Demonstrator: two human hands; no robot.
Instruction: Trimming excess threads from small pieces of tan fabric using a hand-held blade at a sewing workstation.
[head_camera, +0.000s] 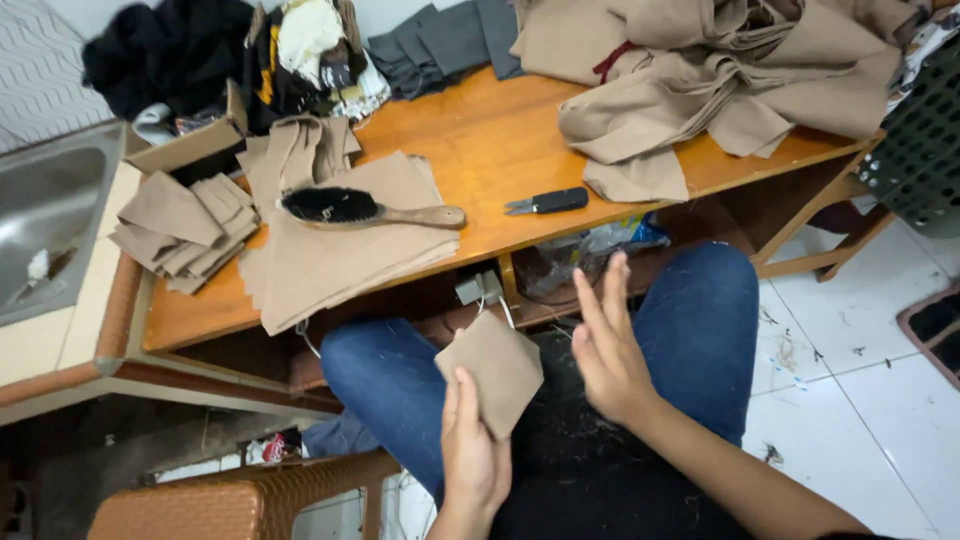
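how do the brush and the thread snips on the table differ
The brush is longer, with black bristles and a pale wooden handle; the thread snips are short, black-handled with metal tips. The brush rests on tan fabric pieces, the snips on bare table. Neither is in a hand.

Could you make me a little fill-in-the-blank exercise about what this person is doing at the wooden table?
1. The left hand holds a small tan piece of ____.
2. The right hand is open and holds ____.
3. The wooden-handled brush with black bristles lies on a stack of tan fabric pieces on the ____.
4. The person's legs wear blue ____.

Missing words: fabric; nothing; table; jeans
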